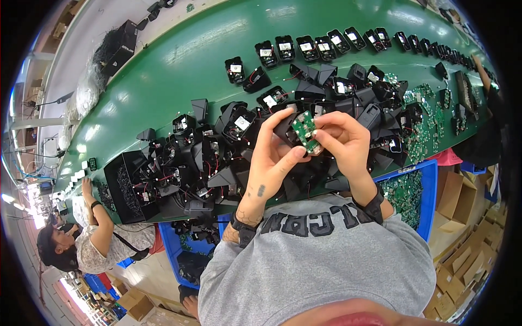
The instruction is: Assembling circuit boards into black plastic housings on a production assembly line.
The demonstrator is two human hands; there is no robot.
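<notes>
Above the near part of the green table, both my hands are raised around a green circuit board (304,130). My left hand (272,157) is closed around a black plastic housing (284,130), its thumb at the board's lower edge. The board lies over the face of this housing; whether it is seated inside cannot be told. With thumb and index finger, my right hand (348,144) pinches the board's right side. Below and around my hands spreads a heap of black housings (239,124), several with white-labelled parts and thin red wires.
Black housings (285,49) stand in a row along the table's far side. Loose green boards (416,130) pile up at right. Blue bins (429,201) flank me below the table edge. At left, a co-worker's arm (100,217) reaches over the table near a black box (122,187).
</notes>
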